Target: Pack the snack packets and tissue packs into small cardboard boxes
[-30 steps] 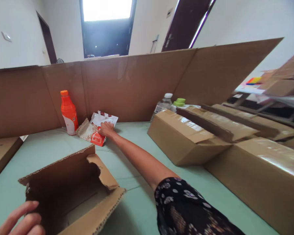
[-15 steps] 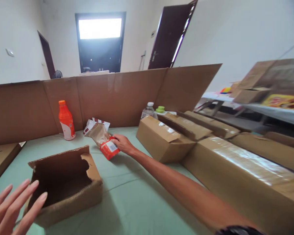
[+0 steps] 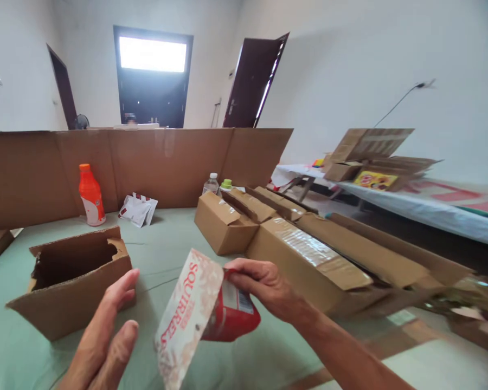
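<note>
My right hand (image 3: 264, 284) pinches the edge of a red and white snack pouch (image 3: 191, 319) printed with "SQUIRRELS", held above the green cloth in front of me. Its pale printed side hangs toward the left. Left of the pouch is my left hand (image 3: 109, 330), fingers stretched and thumb apart, holding nothing. An open cardboard box (image 3: 77, 292) stands just beyond that hand; its inside is dark. Farther back, small white packets (image 3: 138, 208) lie beside an upright orange bottle (image 3: 91, 195).
Cardboard boxes (image 3: 305, 265) stand in rows on the right. Behind them are a clear bottle (image 3: 211, 184) and a green cap (image 3: 226, 184). A tall cardboard panel (image 3: 171, 168) closes off the back. Another table (image 3: 423, 200) with boxes is at far right.
My right hand has brought the pouch from beside the white packets toward me, turning it. My left hand has moved right, past the open box. The view has shifted right.
</note>
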`<state>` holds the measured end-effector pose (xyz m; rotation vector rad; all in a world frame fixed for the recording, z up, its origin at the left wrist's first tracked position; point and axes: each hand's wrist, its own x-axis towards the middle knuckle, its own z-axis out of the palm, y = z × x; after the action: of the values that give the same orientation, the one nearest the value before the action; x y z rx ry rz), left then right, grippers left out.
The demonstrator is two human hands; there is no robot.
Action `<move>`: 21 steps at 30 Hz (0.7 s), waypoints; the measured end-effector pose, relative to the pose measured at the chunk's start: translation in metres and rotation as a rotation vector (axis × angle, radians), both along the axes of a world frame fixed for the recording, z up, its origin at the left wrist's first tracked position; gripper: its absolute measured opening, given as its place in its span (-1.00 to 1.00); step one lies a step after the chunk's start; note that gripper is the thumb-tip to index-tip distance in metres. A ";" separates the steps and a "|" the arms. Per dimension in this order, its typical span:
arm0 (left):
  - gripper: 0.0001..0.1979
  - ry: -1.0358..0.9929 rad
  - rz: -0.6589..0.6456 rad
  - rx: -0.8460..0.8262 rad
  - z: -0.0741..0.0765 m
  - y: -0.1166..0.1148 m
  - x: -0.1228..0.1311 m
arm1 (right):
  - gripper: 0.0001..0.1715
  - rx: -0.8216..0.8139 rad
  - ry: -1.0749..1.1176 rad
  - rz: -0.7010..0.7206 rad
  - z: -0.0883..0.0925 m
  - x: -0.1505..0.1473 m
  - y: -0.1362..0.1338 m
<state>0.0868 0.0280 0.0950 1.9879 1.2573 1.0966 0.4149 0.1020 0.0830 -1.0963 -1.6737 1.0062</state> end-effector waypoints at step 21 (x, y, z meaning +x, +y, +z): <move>-0.86 0.031 -0.194 -0.345 -0.029 -0.007 0.021 | -0.60 -0.379 -0.281 0.512 -0.019 -0.093 -0.026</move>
<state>0.1082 0.0212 0.0657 1.8224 1.1522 0.7050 0.3222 0.0765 0.0635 -1.1079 -2.1098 1.6044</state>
